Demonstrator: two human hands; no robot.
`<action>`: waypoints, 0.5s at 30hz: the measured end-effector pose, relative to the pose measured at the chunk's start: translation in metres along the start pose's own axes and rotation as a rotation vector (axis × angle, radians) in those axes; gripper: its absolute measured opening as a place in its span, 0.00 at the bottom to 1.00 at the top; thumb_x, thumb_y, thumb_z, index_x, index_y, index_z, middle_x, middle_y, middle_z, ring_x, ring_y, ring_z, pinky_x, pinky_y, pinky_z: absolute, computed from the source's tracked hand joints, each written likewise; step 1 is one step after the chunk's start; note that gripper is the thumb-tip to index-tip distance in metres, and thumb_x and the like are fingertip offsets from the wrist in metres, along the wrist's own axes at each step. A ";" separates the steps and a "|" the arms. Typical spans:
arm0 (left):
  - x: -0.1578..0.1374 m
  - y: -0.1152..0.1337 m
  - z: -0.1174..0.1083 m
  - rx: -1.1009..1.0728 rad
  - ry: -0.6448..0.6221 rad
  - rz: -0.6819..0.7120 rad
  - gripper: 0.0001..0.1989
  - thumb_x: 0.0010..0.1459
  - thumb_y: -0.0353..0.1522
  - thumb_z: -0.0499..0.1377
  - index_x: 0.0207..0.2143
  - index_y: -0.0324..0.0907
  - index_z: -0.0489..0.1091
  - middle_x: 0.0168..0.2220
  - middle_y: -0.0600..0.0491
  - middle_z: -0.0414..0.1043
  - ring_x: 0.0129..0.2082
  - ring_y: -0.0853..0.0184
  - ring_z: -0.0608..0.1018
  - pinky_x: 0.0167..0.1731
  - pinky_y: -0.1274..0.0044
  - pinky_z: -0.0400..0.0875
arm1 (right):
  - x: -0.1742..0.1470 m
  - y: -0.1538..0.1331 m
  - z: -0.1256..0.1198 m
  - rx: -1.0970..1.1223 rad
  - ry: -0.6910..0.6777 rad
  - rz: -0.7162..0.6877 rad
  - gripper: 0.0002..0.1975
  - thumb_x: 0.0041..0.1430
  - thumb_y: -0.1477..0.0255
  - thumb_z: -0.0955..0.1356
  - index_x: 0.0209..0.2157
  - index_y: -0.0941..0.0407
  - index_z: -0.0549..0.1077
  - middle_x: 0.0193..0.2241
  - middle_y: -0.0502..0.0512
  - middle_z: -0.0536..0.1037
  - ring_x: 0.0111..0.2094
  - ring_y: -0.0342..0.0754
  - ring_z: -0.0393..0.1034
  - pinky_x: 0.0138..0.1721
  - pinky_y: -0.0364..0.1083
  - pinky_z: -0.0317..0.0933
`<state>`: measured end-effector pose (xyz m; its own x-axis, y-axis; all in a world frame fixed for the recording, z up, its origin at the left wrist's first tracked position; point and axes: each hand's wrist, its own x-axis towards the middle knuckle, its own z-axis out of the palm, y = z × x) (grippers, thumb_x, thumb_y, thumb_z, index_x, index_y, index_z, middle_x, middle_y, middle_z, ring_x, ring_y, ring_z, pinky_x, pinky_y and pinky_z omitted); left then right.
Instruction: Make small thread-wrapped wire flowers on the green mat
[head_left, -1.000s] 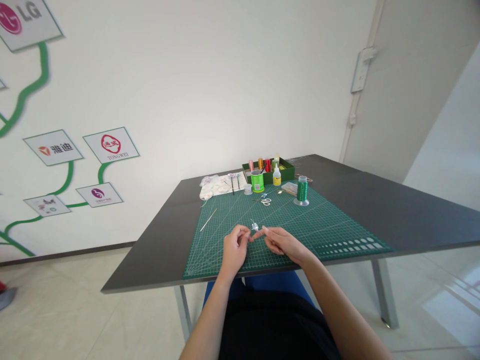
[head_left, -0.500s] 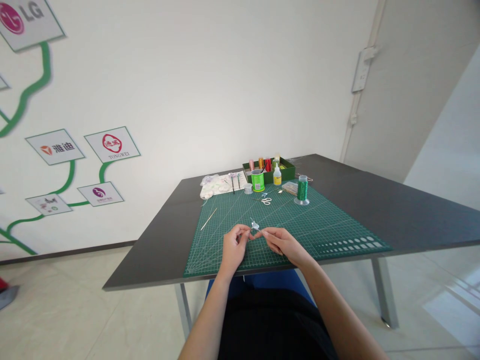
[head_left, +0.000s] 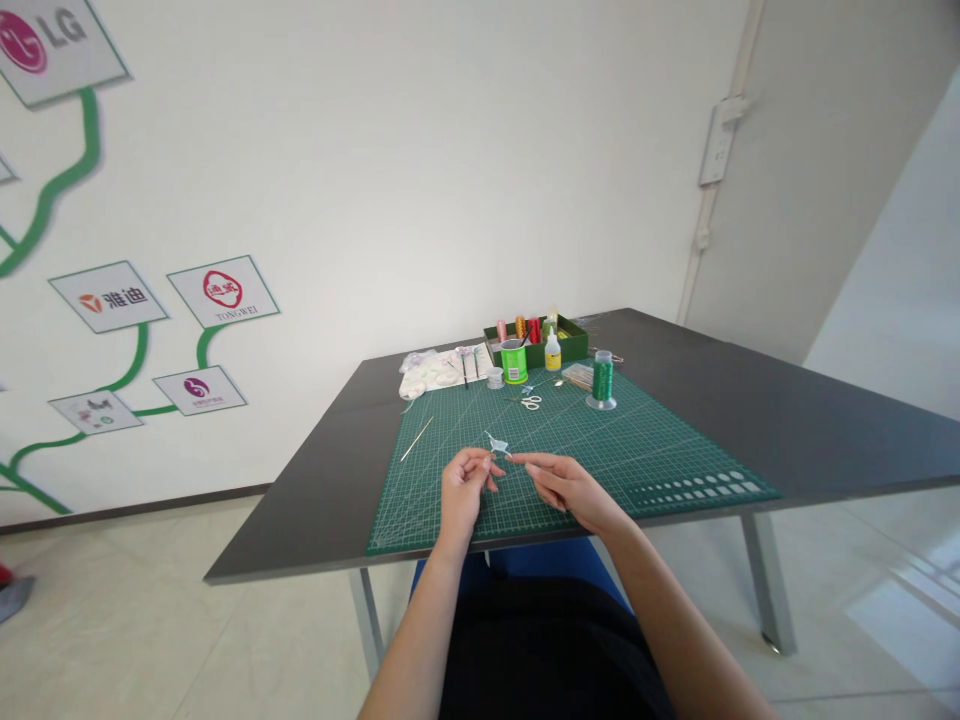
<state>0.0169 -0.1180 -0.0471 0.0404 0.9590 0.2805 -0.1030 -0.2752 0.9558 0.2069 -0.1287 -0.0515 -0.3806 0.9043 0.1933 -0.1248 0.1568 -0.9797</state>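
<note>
Head view: my left hand pinches a small white piece between thumb and finger, over the green mat. My right hand has one finger stuck out, its tip right by the piece's edge; I can't tell if those fingers grip any of it. Past them lie white scissors, with a thin stick to the left. Farther out stand green thread, a bright can and a glue bottle, near a box.

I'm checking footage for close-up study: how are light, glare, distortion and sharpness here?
All in the head view: bright, soft light on the wall; glare on the floor, lower right; table stretched rightward, wide-angle; pale piece by the left hand too small and soft for detail.
</note>
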 end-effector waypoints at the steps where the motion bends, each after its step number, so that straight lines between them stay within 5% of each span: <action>1: -0.001 0.000 0.001 -0.028 0.007 -0.018 0.16 0.55 0.43 0.63 0.34 0.37 0.69 0.26 0.51 0.76 0.19 0.74 0.70 0.22 0.80 0.62 | 0.000 0.000 0.000 0.003 -0.007 -0.003 0.29 0.63 0.57 0.66 0.56 0.64 0.73 0.14 0.41 0.57 0.16 0.38 0.46 0.18 0.40 0.42; 15: -0.008 0.003 0.001 -0.163 0.021 -0.036 0.15 0.55 0.40 0.64 0.36 0.37 0.70 0.24 0.55 0.73 0.15 0.78 0.62 0.18 0.82 0.53 | -0.004 0.003 -0.002 0.001 -0.085 -0.027 0.25 0.65 0.61 0.66 0.57 0.62 0.74 0.14 0.40 0.54 0.17 0.37 0.43 0.19 0.41 0.40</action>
<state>0.0174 -0.1268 -0.0464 0.0264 0.9696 0.2432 -0.2616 -0.2281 0.9378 0.2102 -0.1310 -0.0554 -0.4538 0.8626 0.2237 -0.1371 0.1804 -0.9740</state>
